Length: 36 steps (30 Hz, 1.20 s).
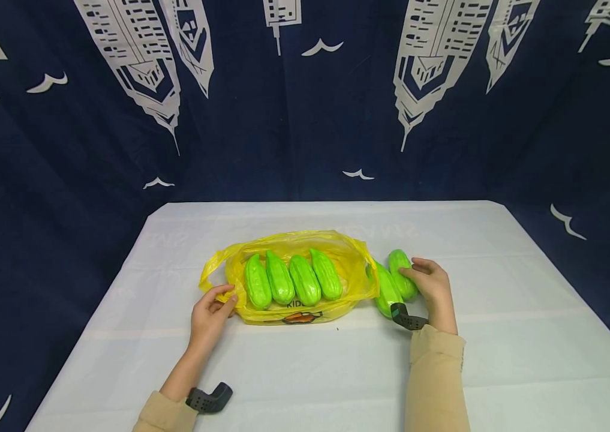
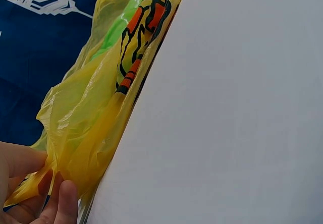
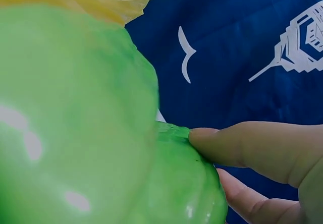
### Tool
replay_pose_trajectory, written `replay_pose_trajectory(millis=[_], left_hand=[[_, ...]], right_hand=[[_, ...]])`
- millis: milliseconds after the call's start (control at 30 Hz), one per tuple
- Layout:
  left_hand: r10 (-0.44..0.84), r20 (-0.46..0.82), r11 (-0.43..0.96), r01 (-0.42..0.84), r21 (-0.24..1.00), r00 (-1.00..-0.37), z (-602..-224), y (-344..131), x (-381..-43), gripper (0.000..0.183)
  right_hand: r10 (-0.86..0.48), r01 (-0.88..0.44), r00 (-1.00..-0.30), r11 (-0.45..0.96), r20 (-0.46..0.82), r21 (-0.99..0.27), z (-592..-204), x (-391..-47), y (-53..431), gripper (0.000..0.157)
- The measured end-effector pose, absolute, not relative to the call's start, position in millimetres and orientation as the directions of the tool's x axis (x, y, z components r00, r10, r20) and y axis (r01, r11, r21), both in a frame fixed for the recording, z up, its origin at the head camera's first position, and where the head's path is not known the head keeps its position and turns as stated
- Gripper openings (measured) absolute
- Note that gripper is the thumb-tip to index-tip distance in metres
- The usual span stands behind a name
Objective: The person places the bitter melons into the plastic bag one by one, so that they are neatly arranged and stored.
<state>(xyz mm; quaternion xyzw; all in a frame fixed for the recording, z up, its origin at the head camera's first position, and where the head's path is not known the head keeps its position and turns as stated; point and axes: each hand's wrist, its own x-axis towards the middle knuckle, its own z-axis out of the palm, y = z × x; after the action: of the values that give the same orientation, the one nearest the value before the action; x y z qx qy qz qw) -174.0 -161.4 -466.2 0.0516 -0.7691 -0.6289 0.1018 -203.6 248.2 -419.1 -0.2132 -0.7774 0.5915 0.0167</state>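
A yellow plastic bag (image 1: 345,309) lies with its mouth spread upward on the white table. Several green bitter melons (image 1: 305,281) rest side by side in it. My left hand (image 1: 210,318) pinches the bag's left edge; the left wrist view shows thumb and fingers gripping the thin yellow film (image 2: 86,128). Beyond the bag's right end, two more bitter melons lie close together. My right hand (image 1: 431,288) holds the farther-right bitter melon (image 1: 400,264) between thumb and fingers. The other bitter melon (image 1: 387,291) is left of it, against the bag's handle, and looms large in the right wrist view.
The white table (image 1: 305,378) stretches around the bag to both sides and the front. Behind it hangs a dark blue cloth (image 1: 283,138) with white building and bird prints. Black wrist devices sit by the left sleeve (image 1: 164,414) and right sleeve (image 1: 436,378).
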Motion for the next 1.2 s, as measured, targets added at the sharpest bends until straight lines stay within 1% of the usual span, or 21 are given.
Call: replay_pose_trajectory(millis=[333, 567, 867, 1100, 1200], left_hand=[[-0.204, 0.099, 0.203, 0.057, 0.978, -0.974, -468, -162, -175, 0.024], [-0.208, 0.097, 0.209, 0.053, 0.976, -0.973, -468, -161, -175, 0.024], [-0.197, 0.097, 0.208, 0.055, 0.977, -0.976, -466, -162, -175, 0.023], [-0.193, 0.090, 0.204, 0.049, 0.978, -0.977, -465, -162, -174, 0.023], [-0.193, 0.090, 0.206, 0.049, 0.977, -0.977, -464, -162, -174, 0.023]], right_hand=[[0.403, 0.288, -0.894, 0.182, -0.196, -0.940, -413, -203, 252, 0.060], [0.423, 0.277, -0.888, 0.181, -0.180, -0.944, -399, -199, 250, 0.061], [0.460, 0.218, -0.879, 0.159, -0.123, -0.963, -387, -197, 240, 0.060], [0.435, 0.155, -0.898, 0.174, -0.066, -0.972, -372, -193, 228, 0.062], [0.442, 0.120, -0.897, 0.180, -0.029, -0.976, -369, -193, 222, 0.059]])
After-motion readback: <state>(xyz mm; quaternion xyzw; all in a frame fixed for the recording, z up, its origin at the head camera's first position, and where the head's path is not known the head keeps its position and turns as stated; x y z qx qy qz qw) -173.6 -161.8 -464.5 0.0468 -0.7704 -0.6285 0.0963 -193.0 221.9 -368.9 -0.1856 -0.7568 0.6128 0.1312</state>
